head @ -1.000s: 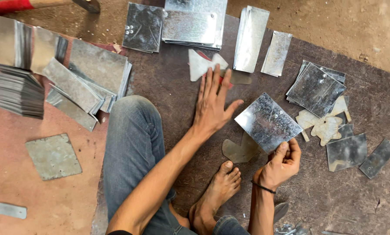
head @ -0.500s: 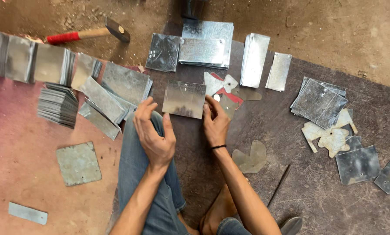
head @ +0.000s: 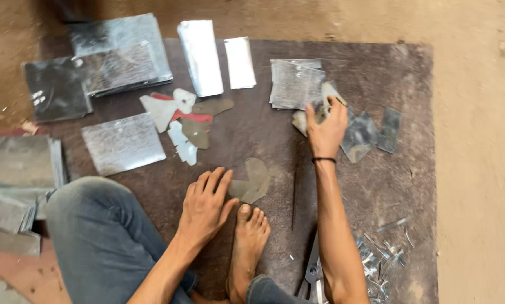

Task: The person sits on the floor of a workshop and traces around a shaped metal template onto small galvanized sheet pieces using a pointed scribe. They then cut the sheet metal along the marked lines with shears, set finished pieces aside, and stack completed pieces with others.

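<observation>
My left hand lies flat, fingers spread, on the dark floor mat, its fingertips at the edge of a dull cut metal piece. My right hand reaches far right and closes its fingers on small cut metal scraps beside a stack of shiny metal sheets. A single shiny sheet lies on the mat left of my left hand. My bare foot rests just below the dull piece.
Stacks of metal sheets sit at the top left, two narrow strips beside them. Small white, red and dull cutouts lie in the middle. Grey strips pile at the left edge. Snips and shiny offcuts lie bottom right.
The sheet held by both hands now lies on the mat. My right hand has reached out right to the scraps; my left hand has dropped flat near the dull piece.
</observation>
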Action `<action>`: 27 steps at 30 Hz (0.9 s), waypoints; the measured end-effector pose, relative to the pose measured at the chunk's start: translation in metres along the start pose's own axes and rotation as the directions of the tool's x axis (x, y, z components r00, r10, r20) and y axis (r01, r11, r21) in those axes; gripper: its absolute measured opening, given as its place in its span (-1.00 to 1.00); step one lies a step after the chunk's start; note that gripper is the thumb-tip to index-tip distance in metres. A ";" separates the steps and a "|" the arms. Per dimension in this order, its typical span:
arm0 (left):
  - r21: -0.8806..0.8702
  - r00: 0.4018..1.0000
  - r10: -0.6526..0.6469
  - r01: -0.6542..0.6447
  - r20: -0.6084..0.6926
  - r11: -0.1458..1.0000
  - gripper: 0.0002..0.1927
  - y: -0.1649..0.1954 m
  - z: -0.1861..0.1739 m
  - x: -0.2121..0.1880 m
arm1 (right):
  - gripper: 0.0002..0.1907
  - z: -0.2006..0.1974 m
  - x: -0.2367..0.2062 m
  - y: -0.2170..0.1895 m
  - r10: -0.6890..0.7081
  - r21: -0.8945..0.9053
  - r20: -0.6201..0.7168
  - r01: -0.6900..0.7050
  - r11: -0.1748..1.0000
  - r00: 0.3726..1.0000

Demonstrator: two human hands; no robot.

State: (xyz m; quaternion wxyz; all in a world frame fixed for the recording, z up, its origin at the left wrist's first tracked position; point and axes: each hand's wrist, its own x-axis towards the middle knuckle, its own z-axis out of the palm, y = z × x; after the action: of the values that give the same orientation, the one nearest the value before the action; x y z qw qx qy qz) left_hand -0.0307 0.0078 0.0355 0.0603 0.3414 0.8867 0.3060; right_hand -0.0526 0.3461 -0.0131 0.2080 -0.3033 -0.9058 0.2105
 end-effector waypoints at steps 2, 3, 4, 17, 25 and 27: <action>0.049 0.996 -0.022 0.018 0.084 0.999 -0.23 0.005 0.010 0.003 | -0.13 0.013 0.016 0.006 -0.027 -0.089 0.010 0.027 0.996 1.000; 0.078 0.991 -0.040 0.031 0.125 0.996 -0.16 0.005 0.013 0.004 | 0.01 0.018 0.020 0.005 -0.041 -0.129 0.021 0.043 0.991 0.999; 0.073 0.989 -0.034 0.024 0.141 0.997 -0.17 0.005 0.015 0.005 | 0.08 0.020 0.023 0.004 0.002 -0.125 0.032 0.002 0.992 0.999; -0.263 0.981 -0.080 0.125 0.178 0.957 -0.68 0.000 0.017 0.020 | -0.37 0.005 0.045 0.018 0.118 0.501 -0.020 -0.092 0.861 0.993; -0.792 0.820 -0.571 0.321 -0.043 0.520 -0.81 -0.054 -0.014 -0.007 | -0.73 -0.003 -0.126 -0.021 0.255 0.575 0.428 -0.479 0.663 0.867; -0.880 0.750 -0.660 0.296 -0.027 0.372 -0.81 -0.064 -0.015 -0.012 | -0.72 0.002 -0.169 -0.031 0.253 0.615 0.562 -0.602 0.510 0.788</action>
State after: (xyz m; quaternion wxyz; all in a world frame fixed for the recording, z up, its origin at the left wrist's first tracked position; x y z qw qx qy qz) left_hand -0.0628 -0.0445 0.0094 0.1319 -0.0753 0.6821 0.7154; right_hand 0.0557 0.2151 -0.0411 0.0657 -0.3538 -0.6410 0.6780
